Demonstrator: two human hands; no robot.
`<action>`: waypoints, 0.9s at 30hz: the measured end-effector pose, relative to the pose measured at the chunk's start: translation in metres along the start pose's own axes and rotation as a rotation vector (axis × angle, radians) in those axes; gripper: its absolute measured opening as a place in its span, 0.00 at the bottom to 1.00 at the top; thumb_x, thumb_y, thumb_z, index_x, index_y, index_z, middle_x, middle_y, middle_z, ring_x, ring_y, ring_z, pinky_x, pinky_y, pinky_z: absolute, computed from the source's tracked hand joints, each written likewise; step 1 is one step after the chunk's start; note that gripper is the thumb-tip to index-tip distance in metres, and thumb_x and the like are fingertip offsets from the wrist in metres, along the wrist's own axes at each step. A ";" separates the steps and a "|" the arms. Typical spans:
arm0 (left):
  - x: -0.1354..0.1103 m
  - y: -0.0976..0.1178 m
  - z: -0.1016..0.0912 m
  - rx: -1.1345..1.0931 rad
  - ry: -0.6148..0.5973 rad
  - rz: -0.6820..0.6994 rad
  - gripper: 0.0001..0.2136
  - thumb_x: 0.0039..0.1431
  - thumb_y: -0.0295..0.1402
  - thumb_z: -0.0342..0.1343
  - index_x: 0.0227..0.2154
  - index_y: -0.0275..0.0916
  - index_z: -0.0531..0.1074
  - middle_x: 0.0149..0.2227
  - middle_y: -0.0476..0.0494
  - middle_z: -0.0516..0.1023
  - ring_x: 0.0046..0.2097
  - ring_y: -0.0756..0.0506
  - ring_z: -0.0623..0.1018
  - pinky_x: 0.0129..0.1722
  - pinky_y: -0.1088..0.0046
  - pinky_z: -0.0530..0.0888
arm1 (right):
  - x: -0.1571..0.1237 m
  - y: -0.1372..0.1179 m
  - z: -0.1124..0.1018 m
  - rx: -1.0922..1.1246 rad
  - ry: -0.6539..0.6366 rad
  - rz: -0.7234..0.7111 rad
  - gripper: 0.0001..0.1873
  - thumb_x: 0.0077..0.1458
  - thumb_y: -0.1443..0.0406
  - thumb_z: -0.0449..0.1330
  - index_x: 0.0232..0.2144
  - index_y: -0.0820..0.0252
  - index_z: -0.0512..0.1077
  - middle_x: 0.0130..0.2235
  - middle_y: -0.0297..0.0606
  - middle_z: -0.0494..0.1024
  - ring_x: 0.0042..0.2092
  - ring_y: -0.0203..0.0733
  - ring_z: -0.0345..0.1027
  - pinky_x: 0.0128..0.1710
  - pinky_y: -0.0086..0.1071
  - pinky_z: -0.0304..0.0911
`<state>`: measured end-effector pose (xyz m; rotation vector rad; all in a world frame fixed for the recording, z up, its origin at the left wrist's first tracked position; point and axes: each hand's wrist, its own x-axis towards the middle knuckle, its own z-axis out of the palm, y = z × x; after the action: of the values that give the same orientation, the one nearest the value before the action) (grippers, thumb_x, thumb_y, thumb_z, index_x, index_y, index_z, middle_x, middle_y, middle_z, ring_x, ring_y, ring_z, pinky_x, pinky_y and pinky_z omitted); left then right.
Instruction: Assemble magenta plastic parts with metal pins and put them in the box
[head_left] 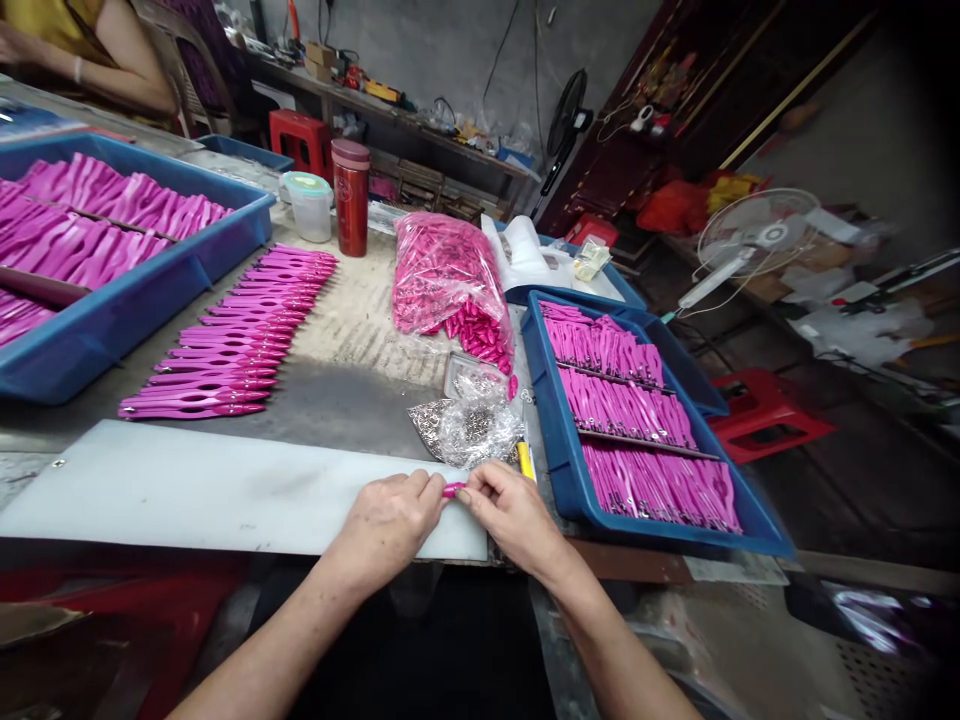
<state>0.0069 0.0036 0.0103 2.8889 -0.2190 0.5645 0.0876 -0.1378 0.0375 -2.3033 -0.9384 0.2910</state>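
Note:
A small, glossy pink plastic piece (452, 490) shows between my two hands, over the right end of a white board (247, 490). My left hand (396, 515) is closed on it, hiding most of its length. At its right end, the thumb and fingers of my right hand (514, 512) are pinched together; any smaller part between them is hidden. Just beyond my fingers sits a clear plastic bag (480, 430) with small metal parts, beside a dark heap of more metal bits (431, 425). A yellow-handled tool (526, 460) lies by my right hand.
Long pink plastic pieces lie in a row (232, 335). More fill a left blue tray (150, 310) and a right blue tray (559, 450). A bag of small pink parts (446, 265), a red tumbler (352, 200) and a lidded tub (309, 208) stand behind. Another person's arm (120, 80) is at upper left.

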 end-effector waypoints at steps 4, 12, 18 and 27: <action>0.000 -0.001 -0.001 -0.010 0.033 0.003 0.10 0.60 0.30 0.42 0.25 0.38 0.63 0.21 0.51 0.66 0.23 0.50 0.69 0.22 0.76 0.62 | -0.003 0.002 -0.004 0.052 0.046 -0.017 0.08 0.53 0.67 0.52 0.23 0.60 0.62 0.25 0.31 0.64 0.30 0.34 0.59 0.30 0.27 0.54; 0.000 -0.001 -0.001 -0.026 0.057 0.004 0.10 0.59 0.30 0.42 0.24 0.38 0.63 0.21 0.51 0.66 0.23 0.51 0.68 0.22 0.76 0.61 | -0.003 0.001 0.002 0.037 0.079 -0.075 0.08 0.55 0.65 0.50 0.31 0.60 0.68 0.31 0.37 0.69 0.34 0.38 0.63 0.35 0.31 0.59; 0.000 -0.003 -0.002 -0.063 0.072 0.015 0.11 0.60 0.30 0.41 0.25 0.38 0.64 0.21 0.51 0.66 0.23 0.51 0.68 0.22 0.76 0.62 | -0.004 0.001 0.005 0.031 0.036 -0.076 0.10 0.56 0.65 0.49 0.29 0.60 0.70 0.29 0.36 0.70 0.32 0.36 0.63 0.32 0.28 0.58; 0.000 -0.004 -0.002 -0.084 0.057 0.021 0.10 0.60 0.31 0.41 0.25 0.38 0.64 0.22 0.51 0.66 0.23 0.52 0.68 0.23 0.77 0.62 | -0.001 -0.002 0.008 0.022 0.011 -0.023 0.10 0.55 0.66 0.49 0.23 0.60 0.65 0.25 0.33 0.69 0.30 0.36 0.63 0.29 0.27 0.55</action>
<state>0.0074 0.0077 0.0115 2.7886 -0.2588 0.6249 0.0823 -0.1335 0.0321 -2.2703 -0.9510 0.2770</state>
